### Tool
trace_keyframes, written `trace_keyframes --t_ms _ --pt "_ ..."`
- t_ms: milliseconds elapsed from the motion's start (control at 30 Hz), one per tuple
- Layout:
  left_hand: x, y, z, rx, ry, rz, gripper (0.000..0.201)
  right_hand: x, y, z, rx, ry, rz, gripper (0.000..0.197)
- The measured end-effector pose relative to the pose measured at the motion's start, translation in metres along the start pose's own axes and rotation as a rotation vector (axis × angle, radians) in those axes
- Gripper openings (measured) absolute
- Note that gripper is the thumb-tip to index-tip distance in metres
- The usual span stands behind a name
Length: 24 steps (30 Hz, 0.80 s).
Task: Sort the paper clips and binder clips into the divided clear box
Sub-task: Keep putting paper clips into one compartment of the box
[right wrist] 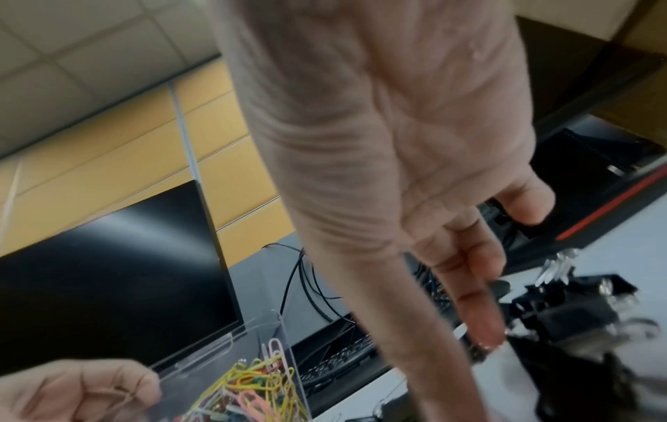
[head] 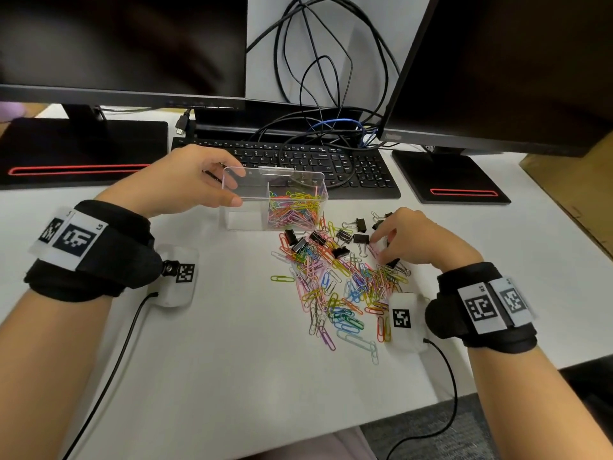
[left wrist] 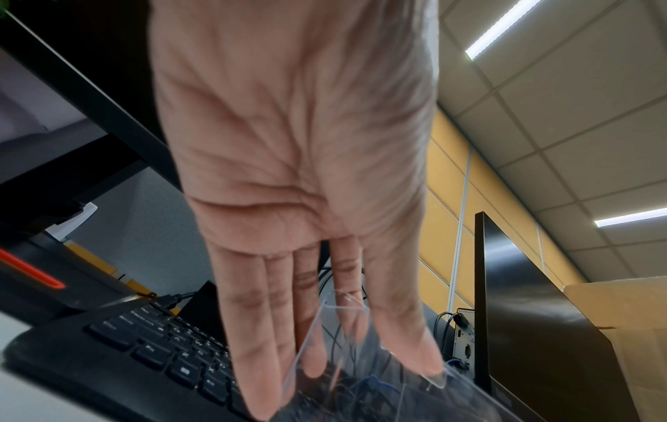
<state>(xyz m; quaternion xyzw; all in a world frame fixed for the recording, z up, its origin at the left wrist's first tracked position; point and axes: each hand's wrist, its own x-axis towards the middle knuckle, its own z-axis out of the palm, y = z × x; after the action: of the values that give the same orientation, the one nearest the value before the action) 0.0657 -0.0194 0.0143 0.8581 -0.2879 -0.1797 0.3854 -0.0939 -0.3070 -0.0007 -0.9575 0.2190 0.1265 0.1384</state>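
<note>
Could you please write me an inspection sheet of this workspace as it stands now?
Surface: white desk, bare in front.
Job's things: divided clear box; right compartment holds coloured paper clips, left compartment looks empty. Loose paper clips and black binder clips lie mixed on the desk.
Clutter: nothing seen beyond the clips.
Hands: left hand holds the box's left end; right hand fingers reach into the pile, grasp unclear.
Cables: black tangle behind the keyboard; wrist camera leads.
Surroundings: two dark monitors, yellow wall panels.
</note>
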Motion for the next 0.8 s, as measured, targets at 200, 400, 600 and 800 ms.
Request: trace_keyframes --t_ms 200,400,600,800 --pt "0.001 -0.002 0.000 -0.020 0.001 0.005 0.042 -0.007 -0.002 -0.006 -0.004 -0.030 -0.044 0.031" --pt "0.001 -0.003 0.000 -0.028 -0.007 0.010 0.041 -0.015 -0.013 -0.003 -0.092 -0.087 -0.037 0.030" --pt "0.002 -0.003 0.000 -0.020 -0.003 0.015 0.042 -0.019 -0.019 -0.007 -0.087 -0.089 -0.012 0.037" --pt "0.002 -0.004 0.000 -0.025 -0.003 0.009 0.042 -0.024 -0.031 -0.001 -0.039 -0.148 -0.061 0.036"
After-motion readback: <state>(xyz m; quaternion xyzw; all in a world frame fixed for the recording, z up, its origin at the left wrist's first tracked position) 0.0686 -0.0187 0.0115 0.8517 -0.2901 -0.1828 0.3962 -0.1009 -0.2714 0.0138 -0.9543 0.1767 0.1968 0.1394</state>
